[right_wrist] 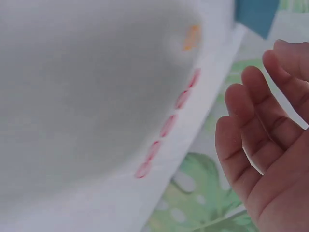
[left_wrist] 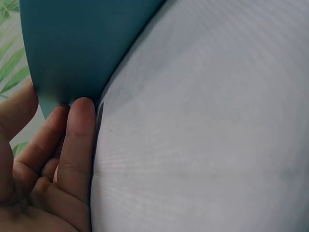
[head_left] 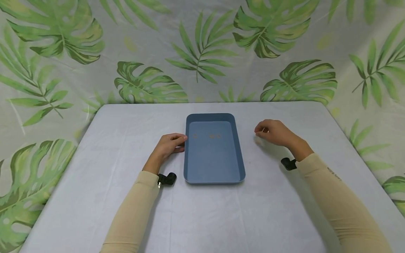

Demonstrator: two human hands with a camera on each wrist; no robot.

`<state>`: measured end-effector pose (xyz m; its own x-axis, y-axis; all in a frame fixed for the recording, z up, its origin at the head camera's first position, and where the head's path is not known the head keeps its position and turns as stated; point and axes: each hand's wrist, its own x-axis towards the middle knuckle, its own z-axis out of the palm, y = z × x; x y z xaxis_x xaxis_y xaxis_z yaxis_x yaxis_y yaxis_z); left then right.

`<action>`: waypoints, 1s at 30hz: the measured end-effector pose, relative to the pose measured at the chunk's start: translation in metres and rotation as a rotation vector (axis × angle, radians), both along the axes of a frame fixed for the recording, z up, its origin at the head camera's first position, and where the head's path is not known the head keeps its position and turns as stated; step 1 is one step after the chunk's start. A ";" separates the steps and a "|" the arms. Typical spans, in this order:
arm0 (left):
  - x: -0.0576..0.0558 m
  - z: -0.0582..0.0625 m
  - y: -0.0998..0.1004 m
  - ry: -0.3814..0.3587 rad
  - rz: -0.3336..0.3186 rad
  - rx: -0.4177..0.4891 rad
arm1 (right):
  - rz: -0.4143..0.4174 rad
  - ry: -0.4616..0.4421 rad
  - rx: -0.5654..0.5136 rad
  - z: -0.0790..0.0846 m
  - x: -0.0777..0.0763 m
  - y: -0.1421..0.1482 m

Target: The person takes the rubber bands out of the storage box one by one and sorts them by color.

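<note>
A shallow blue-grey rectangular tray point(head_left: 215, 168) lies at the middle of the table, with several tiny orange ring-like pieces point(head_left: 211, 136) on its floor. My left hand point(head_left: 169, 146) holds the tray's left side: in the left wrist view the thumb point(left_wrist: 24, 108) is at the rim and the fingers point(left_wrist: 81, 125) press against the outer wall. To the tray's right, my right hand point(head_left: 273, 133) hovers low over the cloth, thumb and index tips close together. Whether they pinch something small, I cannot tell. In the right wrist view, red rings point(right_wrist: 168, 126) form a slanting row near an orange piece point(right_wrist: 191, 37).
A white cloth point(head_left: 133, 211) covers the table. Leaf-patterned fabric point(head_left: 202, 52) hangs behind it and along both sides. Each wrist wears a small black camera, such as the left one point(head_left: 167, 178), and both arms have beige sleeves point(head_left: 129, 214).
</note>
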<state>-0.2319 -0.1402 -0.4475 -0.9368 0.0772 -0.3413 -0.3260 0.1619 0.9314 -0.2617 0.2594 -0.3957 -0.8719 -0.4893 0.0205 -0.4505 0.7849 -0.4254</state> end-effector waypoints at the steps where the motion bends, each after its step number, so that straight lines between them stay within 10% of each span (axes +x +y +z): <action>1: 0.000 0.000 0.000 0.001 -0.001 -0.001 | 0.009 0.008 -0.007 0.003 0.000 -0.002; 19: 0.001 -0.001 -0.001 0.013 -0.008 0.011 | 0.102 0.079 -0.078 0.039 0.005 -0.045; 30: 0.002 -0.001 -0.001 0.007 -0.003 0.016 | 0.194 0.100 -0.042 0.033 -0.008 -0.090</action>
<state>-0.2296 -0.1417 -0.4486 -0.9389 0.0857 -0.3335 -0.3190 0.1478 0.9362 -0.2697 0.1695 -0.3624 -0.7542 -0.6444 0.1258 -0.6327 0.6621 -0.4017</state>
